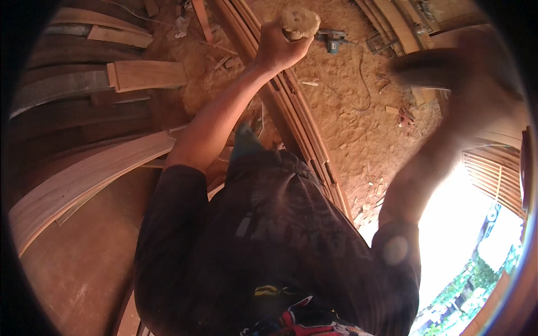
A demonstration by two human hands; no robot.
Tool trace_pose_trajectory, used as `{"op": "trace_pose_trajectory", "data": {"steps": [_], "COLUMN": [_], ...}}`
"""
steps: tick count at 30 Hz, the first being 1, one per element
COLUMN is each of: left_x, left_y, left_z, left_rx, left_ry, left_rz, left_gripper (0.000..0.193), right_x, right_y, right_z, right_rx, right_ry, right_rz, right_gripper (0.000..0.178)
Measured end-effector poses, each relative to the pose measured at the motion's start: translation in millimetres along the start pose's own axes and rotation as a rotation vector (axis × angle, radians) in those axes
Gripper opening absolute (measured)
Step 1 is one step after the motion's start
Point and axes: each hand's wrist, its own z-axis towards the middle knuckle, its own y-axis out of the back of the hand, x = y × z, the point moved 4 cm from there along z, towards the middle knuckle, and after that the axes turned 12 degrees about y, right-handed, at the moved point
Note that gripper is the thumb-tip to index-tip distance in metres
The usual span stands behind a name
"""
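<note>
My left hand (278,49) is closed around a thick wooden handle with a round, frayed tan end (301,22) that faces up. It is held above a long grooved wooden frame piece (297,112), which runs diagonally across the ground; the handle's lower part is hidden by the hand. Off to the right, my right hand (483,92) is raised and badly smeared by motion. A dark, elongated tool (426,68) juts out leftward from it, apart from the handle; its exact kind is lost in the blur, and so are the fingers.
A teal-and-black power tool (333,43) with a cord lies on the brown dirt floor (342,101). Wooden boards (148,75) are stacked at the left, near a long curved-looking plank (95,179). More planks (398,22) lie at the far right. Wood scraps (406,117) are scattered about.
</note>
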Motion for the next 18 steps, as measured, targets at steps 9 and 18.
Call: {"op": "trace_pose_trajectory", "data": {"steps": [9,18], "left_x": [24.9,-19.5], "left_y": [34.8,15.5], "left_z": [37.8,8.3], "left_rx": [0.068,0.010], "left_ry": [0.288,0.245], "left_rz": [-0.082,-0.117], "left_gripper": [0.026,0.025], "right_x": [23.8,30.9], "right_y": [-59.2,3.7], "right_z": [-140.6,-242.5], "right_rx": [0.731,0.702], "right_ry": [-0.397,-1.266], "right_rz": [0.294,0.339], "right_gripper": [0.040,0.038]}}
